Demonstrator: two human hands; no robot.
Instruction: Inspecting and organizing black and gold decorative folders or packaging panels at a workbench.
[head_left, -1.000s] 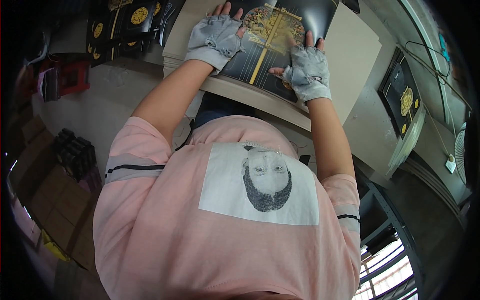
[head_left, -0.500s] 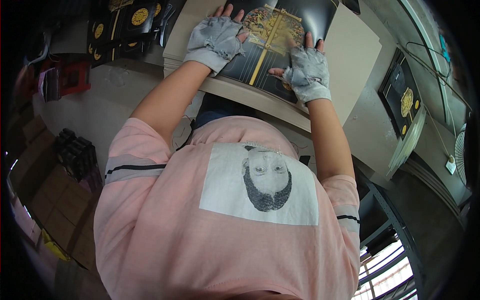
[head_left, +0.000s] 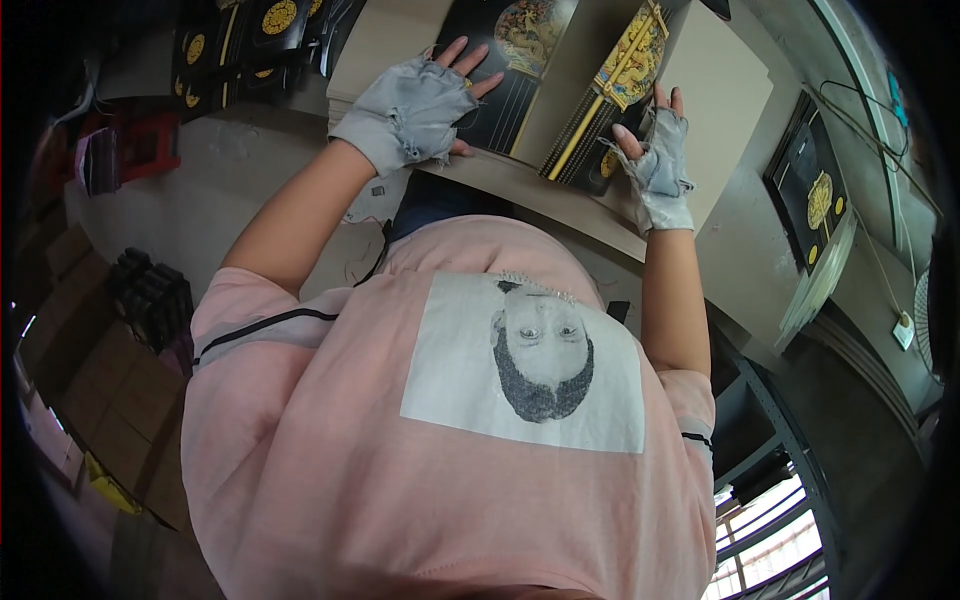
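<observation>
Nearest is the wearer's pink shirt [head_left: 300, 430]. Beyond it, both hands wear worn grey gloves with bare fingertips. The left hand [head_left: 415, 110] lies palm down with spread fingers on the left panel [head_left: 525, 65], gripping nothing. The right hand [head_left: 660, 170] is half open, thumb apart from the fingers, at the outer edge of the right panel [head_left: 600, 110]; whether it has hold of it I cannot tell.

Both panels are black and gold and sit on the stack [head_left: 725, 130] of beige board, a beige strip between them. The left one looks flat, the right one tilted, its gold edge toward the gap. The work seems partway: the left panel rests in place, while the right one is not lying flat. How much is left cannot be judged; whether the two are joined is also unclear.

Around the stack spreads a pale surface [head_left: 745, 240], tabletop or floor. To its right are a black case [head_left: 805, 185] with gold roundels, a metal rack [head_left: 770, 400] and, at the rim, a fan [head_left: 922, 320]. To the left are more black-and-gold cases [head_left: 275, 65], something red [head_left: 150, 145] and brown cartons [head_left: 120, 400].
</observation>
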